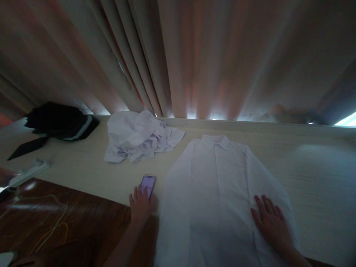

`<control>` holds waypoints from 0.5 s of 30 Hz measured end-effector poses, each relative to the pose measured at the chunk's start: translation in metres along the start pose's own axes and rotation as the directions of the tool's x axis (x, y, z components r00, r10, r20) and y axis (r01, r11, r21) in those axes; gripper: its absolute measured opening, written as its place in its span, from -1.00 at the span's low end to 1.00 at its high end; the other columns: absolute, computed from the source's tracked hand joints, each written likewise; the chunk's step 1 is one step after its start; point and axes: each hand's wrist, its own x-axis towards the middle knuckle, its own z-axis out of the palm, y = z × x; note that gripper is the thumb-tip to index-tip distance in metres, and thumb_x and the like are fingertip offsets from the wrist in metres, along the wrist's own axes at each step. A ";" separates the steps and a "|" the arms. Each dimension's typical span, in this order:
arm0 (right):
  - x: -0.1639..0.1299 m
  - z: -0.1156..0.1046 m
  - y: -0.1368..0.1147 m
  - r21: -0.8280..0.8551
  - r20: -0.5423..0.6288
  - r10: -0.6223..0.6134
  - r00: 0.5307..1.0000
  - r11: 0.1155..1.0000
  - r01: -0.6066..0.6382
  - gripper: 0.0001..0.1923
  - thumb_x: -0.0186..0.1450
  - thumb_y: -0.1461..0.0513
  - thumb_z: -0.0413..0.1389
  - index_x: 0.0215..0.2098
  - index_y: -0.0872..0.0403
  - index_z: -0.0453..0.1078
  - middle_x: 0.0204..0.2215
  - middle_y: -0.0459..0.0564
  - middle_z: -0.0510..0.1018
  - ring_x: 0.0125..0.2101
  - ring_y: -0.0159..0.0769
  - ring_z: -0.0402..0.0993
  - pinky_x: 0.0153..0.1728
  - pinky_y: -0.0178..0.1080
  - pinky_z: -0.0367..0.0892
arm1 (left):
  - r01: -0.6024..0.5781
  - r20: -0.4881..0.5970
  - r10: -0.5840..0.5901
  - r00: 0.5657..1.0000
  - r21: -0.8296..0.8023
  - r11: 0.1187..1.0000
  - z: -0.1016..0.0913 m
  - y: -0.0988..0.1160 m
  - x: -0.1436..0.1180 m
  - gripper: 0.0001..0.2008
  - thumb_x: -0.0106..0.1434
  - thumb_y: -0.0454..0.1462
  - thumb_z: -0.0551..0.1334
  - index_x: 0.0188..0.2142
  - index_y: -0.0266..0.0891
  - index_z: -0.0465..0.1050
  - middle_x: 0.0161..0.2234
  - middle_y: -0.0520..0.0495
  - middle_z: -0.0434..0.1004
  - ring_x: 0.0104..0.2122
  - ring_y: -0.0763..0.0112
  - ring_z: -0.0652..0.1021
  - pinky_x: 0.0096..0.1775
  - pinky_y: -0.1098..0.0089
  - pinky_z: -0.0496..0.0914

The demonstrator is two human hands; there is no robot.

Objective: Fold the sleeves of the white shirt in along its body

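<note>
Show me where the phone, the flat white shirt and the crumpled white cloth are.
phone (148, 183): head view, on its lit screen.
flat white shirt (215, 185): head view, on the buttoned front.
crumpled white cloth (139, 135): head view, on the middle of the heap.

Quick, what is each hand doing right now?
Left hand: open, fingers resting on the phone, not gripping it.
Right hand: open, flat on the white shirt, holding nothing.

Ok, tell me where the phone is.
In the head view, the phone lies left of centre on the pale surface, under the left hand's fingertips, just left of the flat white shirt.
</note>
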 end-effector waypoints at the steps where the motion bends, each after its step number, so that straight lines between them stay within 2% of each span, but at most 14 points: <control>1: 0.000 0.000 0.000 -0.002 0.000 -0.003 1.000 1.000 0.003 -0.33 0.29 -0.01 -0.32 0.19 0.23 0.15 0.20 0.26 0.15 0.21 0.02 0.00 0.17 0.06 -0.08 | 0.000 0.011 0.000 1.000 0.011 1.000 -0.001 -0.007 -0.003 -0.49 0.25 -0.09 -0.02 0.10 -0.32 0.24 0.13 -0.36 0.23 0.18 -0.07 0.18 0.10 -0.12 0.08; 4: 0.001 0.000 0.002 -0.009 0.011 -0.008 1.000 1.000 0.008 -0.32 0.30 -0.01 -0.32 0.19 0.24 0.16 0.20 0.26 0.15 0.20 0.03 0.01 0.16 0.05 -0.07 | -0.023 0.038 0.022 0.999 0.023 0.999 -0.002 -0.015 -0.007 -0.52 0.26 -0.08 -0.04 0.06 -0.30 0.29 0.11 -0.34 0.26 0.16 -0.06 0.21 0.09 -0.09 0.09; 10: 0.005 -0.006 0.005 -0.023 0.077 0.002 0.997 1.000 0.000 -0.35 0.30 0.00 -0.29 0.18 0.21 0.18 0.19 0.23 0.17 0.18 0.01 0.07 0.14 0.03 0.00 | 0.003 0.038 -0.002 0.999 -0.020 1.000 -0.005 -0.008 0.003 -0.56 0.25 -0.08 -0.02 0.01 -0.27 0.32 0.07 -0.32 0.30 0.11 -0.02 0.27 0.07 -0.08 0.14; 15: 0.009 -0.013 0.007 0.051 0.087 -0.024 0.996 0.999 0.020 -0.37 0.31 0.01 -0.27 0.18 0.22 0.17 0.19 0.28 0.18 0.18 0.02 0.08 0.13 0.06 0.06 | 0.031 0.029 -0.027 0.999 -0.144 0.989 -0.026 -0.002 0.006 -0.58 0.21 -0.11 0.05 0.01 -0.24 0.31 0.07 -0.30 0.31 0.13 -0.02 0.25 0.08 -0.06 0.14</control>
